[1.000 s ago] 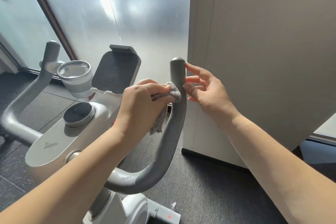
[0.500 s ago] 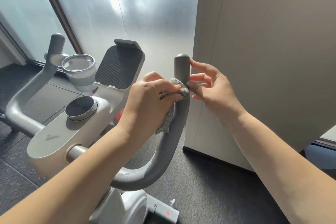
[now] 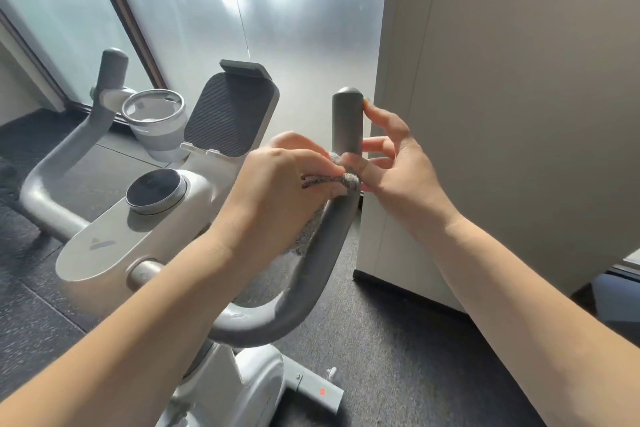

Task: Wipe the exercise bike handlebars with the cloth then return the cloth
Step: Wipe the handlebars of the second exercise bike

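The left hand (image 3: 277, 180) pinched a bunched grey cloth (image 3: 332, 178) between thumb and fingers, pressing it against the upright end of the right handlebar (image 3: 346, 128). Just across the bar from it, the right hand (image 3: 401, 166) was spread loosely, fingertips (image 3: 372, 111) touching the grip above the cloth. Beyond the left hand stood the tablet holder (image 3: 230, 111) and cup holder (image 3: 156, 121).

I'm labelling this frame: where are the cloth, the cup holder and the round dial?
cloth (image 3: 348, 180): head view, the bunched part pressed against the right handlebar.
cup holder (image 3: 156, 121): head view, its front wall below the rim.
round dial (image 3: 154, 189): head view, middle of its dark top face.
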{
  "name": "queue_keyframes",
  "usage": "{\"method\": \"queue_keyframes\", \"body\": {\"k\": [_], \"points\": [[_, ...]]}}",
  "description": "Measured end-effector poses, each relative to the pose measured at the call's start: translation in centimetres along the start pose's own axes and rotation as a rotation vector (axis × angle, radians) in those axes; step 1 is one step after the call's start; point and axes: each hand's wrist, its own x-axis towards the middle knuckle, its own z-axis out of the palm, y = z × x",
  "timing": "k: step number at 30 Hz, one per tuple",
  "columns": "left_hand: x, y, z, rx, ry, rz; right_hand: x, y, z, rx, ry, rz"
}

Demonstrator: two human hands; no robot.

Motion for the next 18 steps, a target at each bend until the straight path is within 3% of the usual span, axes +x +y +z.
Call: {"method": "queue_keyframes", "body": {"k": [14, 16, 18], "points": [[-5.0, -1.2, -3.3, 0.080, -0.360, 0.133, -0.5, 0.3, 0.3, -0.039, 0.025, -0.037], [-4.5, -1.0, -3.6, 0.050, -0.327, 0.122, -0.8, 0.3, 0.3, -0.041, 0.027, -0.016], [-3.5, -0.6, -2.9, -0.006, -0.197, 0.080, -1.4, 0.4, 0.2, -0.049, 0.006, 0.009]]}}
